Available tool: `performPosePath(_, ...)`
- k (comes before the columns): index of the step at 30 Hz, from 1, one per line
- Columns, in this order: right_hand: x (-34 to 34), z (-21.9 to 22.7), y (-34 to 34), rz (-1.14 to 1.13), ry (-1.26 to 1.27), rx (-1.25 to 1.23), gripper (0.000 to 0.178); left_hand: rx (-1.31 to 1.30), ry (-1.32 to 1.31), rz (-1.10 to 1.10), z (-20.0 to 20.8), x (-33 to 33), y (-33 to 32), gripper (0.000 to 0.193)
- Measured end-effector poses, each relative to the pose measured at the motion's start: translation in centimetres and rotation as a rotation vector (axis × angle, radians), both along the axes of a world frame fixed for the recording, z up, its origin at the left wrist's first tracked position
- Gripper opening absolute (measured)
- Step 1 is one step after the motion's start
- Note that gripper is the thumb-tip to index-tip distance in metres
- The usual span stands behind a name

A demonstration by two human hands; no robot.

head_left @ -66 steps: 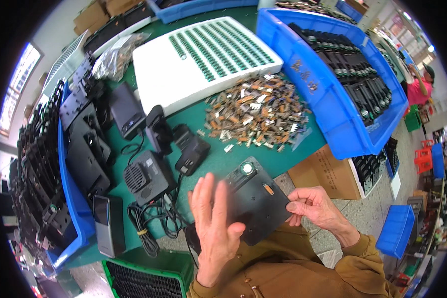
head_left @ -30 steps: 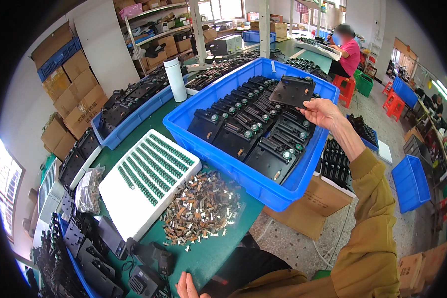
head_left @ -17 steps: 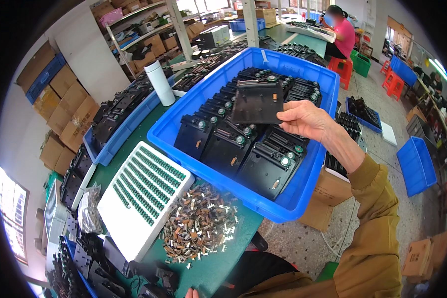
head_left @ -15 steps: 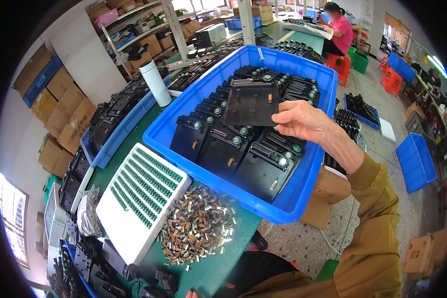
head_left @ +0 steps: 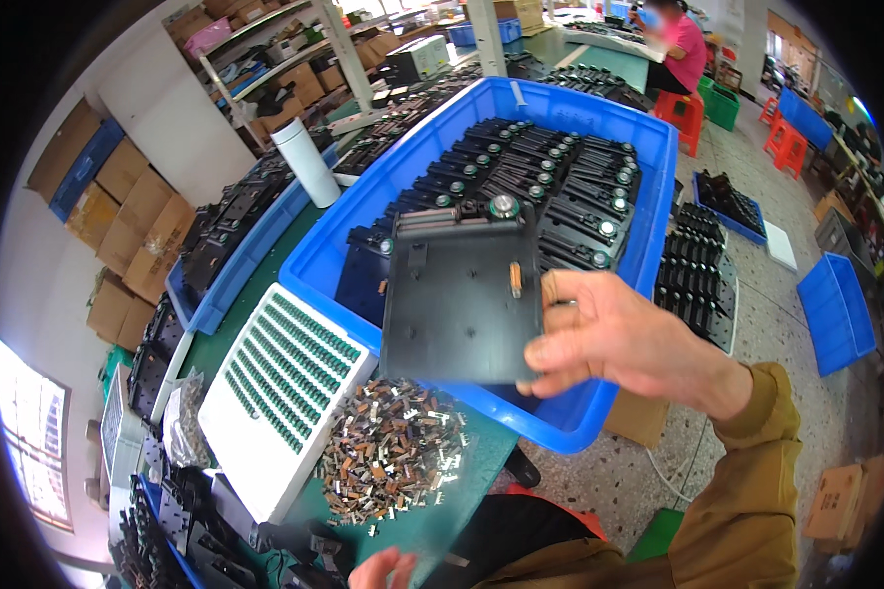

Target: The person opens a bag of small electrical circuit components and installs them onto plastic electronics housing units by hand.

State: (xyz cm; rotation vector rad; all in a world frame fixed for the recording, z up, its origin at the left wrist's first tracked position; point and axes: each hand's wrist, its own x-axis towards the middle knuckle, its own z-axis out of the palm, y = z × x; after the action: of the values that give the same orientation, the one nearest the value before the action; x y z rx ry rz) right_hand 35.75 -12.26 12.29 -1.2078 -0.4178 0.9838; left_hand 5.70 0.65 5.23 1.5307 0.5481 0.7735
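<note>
My right hand grips the right edge of a flat black plastic panel between thumb and fingers. Along the panel's far edge run a dark bar and a round silver part, and a small copper-coloured piece sits near its right side. It is held tilted above the near part of a large blue bin. Rows of similar black panels with round silver parts fill the bin. At the lower edge my left hand is partly in view, fingers loosely apart and nothing visible in them, near a pile of small metal-and-brown parts.
A white foam tray holds rows of small green parts, left of the pile. Behind it stand a white bottle and a narrower blue bin. More black assemblies sit right of the large bin. A person in pink sits far off.
My right hand has brought the black panel nearer and lower, away from the stacked panels. My left hand has risen further into view at the lower edge.
</note>
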Motion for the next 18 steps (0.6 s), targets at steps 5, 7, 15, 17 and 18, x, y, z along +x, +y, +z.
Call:
performPosePath(5, -4.2, 0.3, 0.2, 0.18, 0.119, 0.044, 0.035, -0.384, -0.221, -0.264, 1.4, 5.6, 0.3, 0.055)
performPosePath(7, -5.7, -0.3, 0.3, 0.229, 0.172, 0.054, 0.036, -0.509, -0.365, -0.35, 1.1, 6.2, 0.4, 0.047)
performPosePath(15, -7.6, -0.3, 0.8, 0.357, 0.242, 0.037, 0.046, -0.526, -0.331, 0.037, 0.8, 6.1, 0.0, 0.027)
performPosePath(17, -5.9, 0.1, 0.5, 0.57, 0.029, -0.188, 0.04, -0.521, -0.323, 0.056, 0.4, 5.3, 0.8, 0.025)
performPosePath(18, -5.0, 0.0, 0.4, 0.551, -0.037, -0.206, 0.032, -0.535, -0.307, 0.086, 0.9, 5.1, 0.9, 0.023)
